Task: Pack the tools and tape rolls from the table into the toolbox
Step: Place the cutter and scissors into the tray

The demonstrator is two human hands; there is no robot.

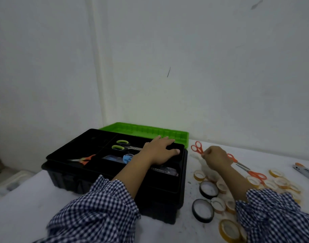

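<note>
Nearest to us lies a yellow tape roll on the tabletop, just beside our right checked sleeve. The black tape rolls and many small yellow ones lie in a loose group to the right of the toolbox, near enough to reach without moving the box. The green lid is folded back behind it, so the black tray stands open from above. The tray already holds green-handled scissors, a pair with orange handles and a blue item we cannot name. Our left hand rests flat on the right rim of the tray with its fingers spread and straight; we judge that it steadies the box. Our right hand is over the tabletop just right of the toolbox, its fingers curled and pinched on the orange scissors, whose handles stick out toward the box. The blades are hidden under the hand. Two more orange pairs lie crossed behind this hand, not yet packed.
</note>
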